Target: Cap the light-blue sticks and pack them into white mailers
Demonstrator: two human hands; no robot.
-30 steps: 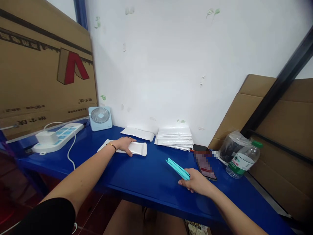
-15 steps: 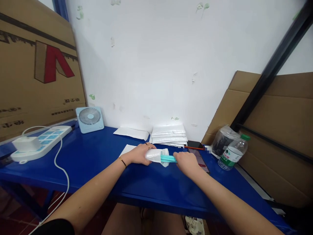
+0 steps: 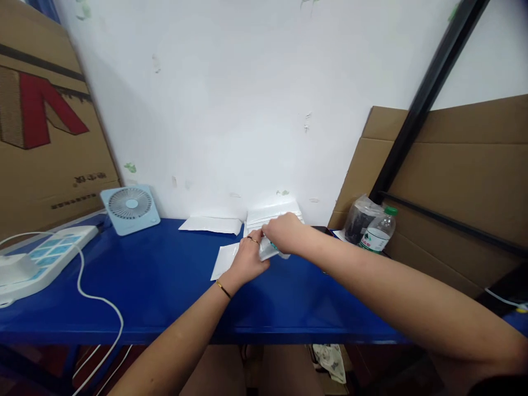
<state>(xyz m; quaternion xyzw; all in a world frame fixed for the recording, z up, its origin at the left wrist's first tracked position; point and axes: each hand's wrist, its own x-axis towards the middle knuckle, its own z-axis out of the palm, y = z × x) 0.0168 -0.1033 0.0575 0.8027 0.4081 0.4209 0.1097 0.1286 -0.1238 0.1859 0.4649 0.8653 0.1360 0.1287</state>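
Above the middle of the blue table [image 3: 165,280], my left hand [image 3: 248,257] is closed around a white padded envelope [image 3: 268,251]. My right hand [image 3: 284,232] crosses over the envelope's right end, its fingers curled and close to my left fingertips. Only a sliver of the teal item [image 3: 274,246] shows beneath my right hand; what those fingers grip is hidden. A flat white piece [image 3: 224,260] extends to the left of my left hand, and I cannot tell whether it belongs to the same envelope.
Behind my hands is a stack of white envelopes [image 3: 274,210], with another envelope [image 3: 211,224] beside it. A blue fan [image 3: 131,206] and power strip [image 3: 58,256] with a trailing cable are left. A water bottle [image 3: 378,232] and wrapped dark object [image 3: 358,219] stand right.
My right hand has moved left and upward over the envelope, covering most of the teal item that stuck out of its mouth. The view has turned slightly right.
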